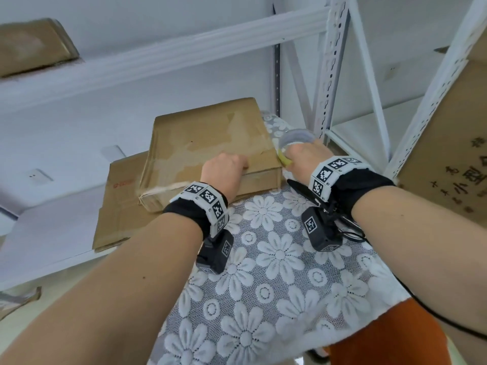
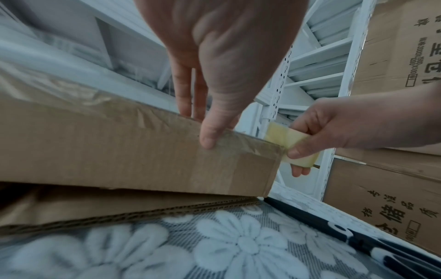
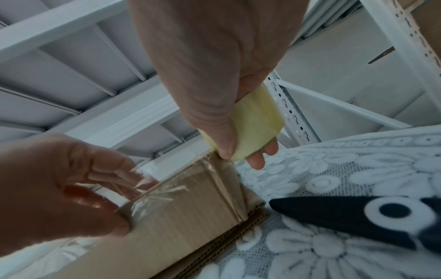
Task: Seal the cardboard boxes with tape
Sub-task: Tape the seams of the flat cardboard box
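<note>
A flat cardboard box (image 1: 208, 143) lies on a flattened sheet of cardboard (image 1: 118, 206) on the lace-covered table. Clear tape (image 2: 238, 141) runs over its near right corner. My left hand (image 1: 232, 164) is at the box's near edge, its fingers on top and the thumb (image 2: 207, 139) pressing the tape onto the side face. My right hand (image 1: 297, 159) grips a yellowish tape roll (image 3: 253, 128) right at the box's right corner, the thumb (image 3: 224, 149) on the tape where it leaves the roll.
Black-handled scissors (image 3: 358, 217) lie on the white flower-lace cloth (image 1: 276, 259) just right of the box. A white metal shelving rack (image 1: 334, 61) stands behind and to the right, with a big printed carton (image 1: 448, 154) on it. Another carton (image 1: 31, 46) sits upper left.
</note>
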Motion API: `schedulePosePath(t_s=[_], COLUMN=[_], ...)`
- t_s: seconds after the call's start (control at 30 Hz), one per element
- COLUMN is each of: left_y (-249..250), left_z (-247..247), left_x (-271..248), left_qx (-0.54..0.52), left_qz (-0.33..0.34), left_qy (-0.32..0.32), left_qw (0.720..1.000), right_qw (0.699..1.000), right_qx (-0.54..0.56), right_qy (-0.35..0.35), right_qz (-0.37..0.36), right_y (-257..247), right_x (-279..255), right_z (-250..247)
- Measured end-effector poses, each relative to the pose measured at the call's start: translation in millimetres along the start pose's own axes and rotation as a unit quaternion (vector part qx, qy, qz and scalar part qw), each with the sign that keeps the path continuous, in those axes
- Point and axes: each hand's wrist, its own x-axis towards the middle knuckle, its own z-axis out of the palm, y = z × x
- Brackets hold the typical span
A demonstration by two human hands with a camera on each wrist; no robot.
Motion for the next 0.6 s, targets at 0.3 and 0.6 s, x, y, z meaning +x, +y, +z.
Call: schedulePosePath(t_s=[0.3, 0.6], left_y=[-2.4, 28.0], left_z=[-8.9, -5.3], left_x=[-33.3, -42.2], left_qx=[0.002, 0.047], left_qz=[0.008, 0.04], left_qy=[0.004, -0.062], left_qw=[1.0, 0.996], right_qw=[1.0, 0.999], right_qx=[0.01, -0.018], right_qy=[-0.001, -0.024], right_qz=[-0.006, 0.011], right_y=[-7.5, -5.1], right_x=[-34.6, -47.0], right_z=[11.3, 22.7])
